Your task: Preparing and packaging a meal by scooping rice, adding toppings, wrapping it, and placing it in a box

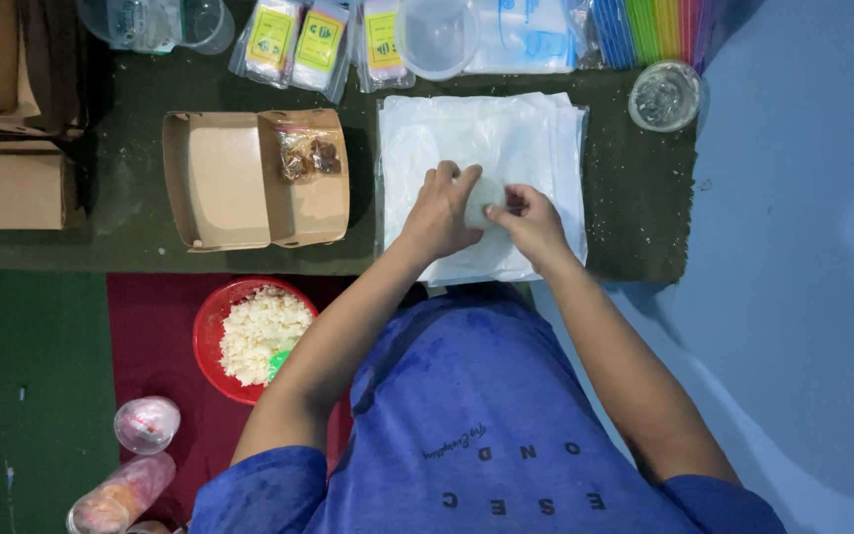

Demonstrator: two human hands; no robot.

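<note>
Both hands, left hand (440, 213) and right hand (529, 222), pinch a small white bag (484, 195) over the plastic stack (506, 138); cardboard box (254, 178) holds only one packet (308, 155), rice bowl (249, 336) full.

A dark green mat (130, 227) covers the floor, with a dark red mat (155, 366) near it and bare blue floor (793, 247) to the right. On the green mat lie a stack of white plastic sheets (536, 138), an open brown cardboard box (219, 178), closed brown boxes (7, 183) at far left, and a small clear glass cup (664, 96). A red plastic bowl of white crumbled food (212, 326) sits on the red mat.
</note>
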